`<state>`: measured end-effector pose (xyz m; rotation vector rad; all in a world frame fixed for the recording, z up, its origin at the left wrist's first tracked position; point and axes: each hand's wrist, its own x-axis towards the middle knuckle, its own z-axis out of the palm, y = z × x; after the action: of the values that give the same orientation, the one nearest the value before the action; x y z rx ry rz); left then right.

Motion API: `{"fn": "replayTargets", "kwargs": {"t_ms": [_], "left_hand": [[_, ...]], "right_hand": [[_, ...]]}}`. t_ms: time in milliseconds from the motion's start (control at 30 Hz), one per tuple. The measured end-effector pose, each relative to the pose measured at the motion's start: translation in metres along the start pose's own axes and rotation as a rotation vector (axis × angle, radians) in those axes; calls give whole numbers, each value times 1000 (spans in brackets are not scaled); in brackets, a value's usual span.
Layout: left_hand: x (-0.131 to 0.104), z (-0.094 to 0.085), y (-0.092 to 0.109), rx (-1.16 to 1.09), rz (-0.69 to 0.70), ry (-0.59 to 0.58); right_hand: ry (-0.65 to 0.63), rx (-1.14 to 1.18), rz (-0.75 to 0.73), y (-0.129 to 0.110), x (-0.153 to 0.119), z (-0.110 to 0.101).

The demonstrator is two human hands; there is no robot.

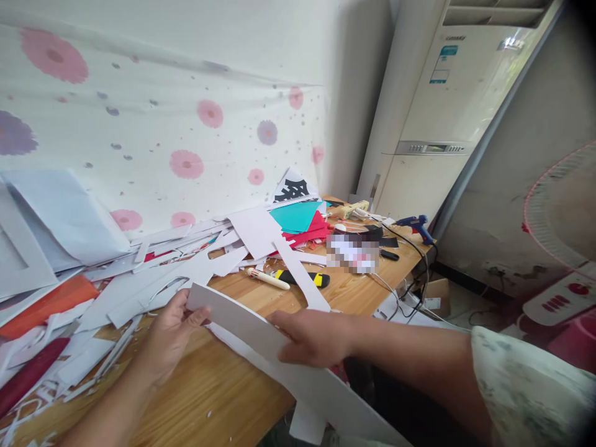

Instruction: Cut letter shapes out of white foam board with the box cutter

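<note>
Two hands hold one long white board strip (261, 338) over the wooden table (223, 391), seen from the head camera. The step in hand looks like handling or turning a cut piece of white board, held free above the table edge.

The left hand (170, 338) is closed on the strip's upper left end, thumb on top and fingers under it. The right hand (314, 338) grips the strip near its middle, fingers curled over the near edge, clamped on the board. The strip runs from upper left down to the lower right, past the table edge.

A next move would need both grips kept firm, because the long piece can bend.

Behind the hands lie white paper offcuts (139, 292), a white marker (267, 279) and a yellow-black utility knife (302, 277), apart from the strip. A blue glue gun (416, 225) rests at the far corner.
</note>
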<state>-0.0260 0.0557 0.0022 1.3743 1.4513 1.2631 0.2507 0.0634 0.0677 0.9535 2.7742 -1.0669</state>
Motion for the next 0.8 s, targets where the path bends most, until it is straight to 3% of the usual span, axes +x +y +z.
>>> {"fn": "replayTargets", "kwargs": {"t_ms": [67,133,200,267,367,533,800], "left_hand": [[2,-3,-1,-24,-2,-16],[3,-4,-1,-32,-16,-31],[3,-5,-1,-48,-35,-41],[2,-5,-1,-73,-48,-52],[1,-3,-2,-106,-63,-81],[1,-2,-4,-95,-65,-73],[2,-2,-4,-106,-101,-62]], "right_hand": [[116,78,-19,21,-12,-26],[516,-77,247,52,-33,-55],[632,-143,405,89,-59,-79],[645,-167,495,121,-83,-92],[615,-186,555,151,-102,-90],[531,-212,595,160,-94,-77],[485,-242,646,172,-88,-77]]}}
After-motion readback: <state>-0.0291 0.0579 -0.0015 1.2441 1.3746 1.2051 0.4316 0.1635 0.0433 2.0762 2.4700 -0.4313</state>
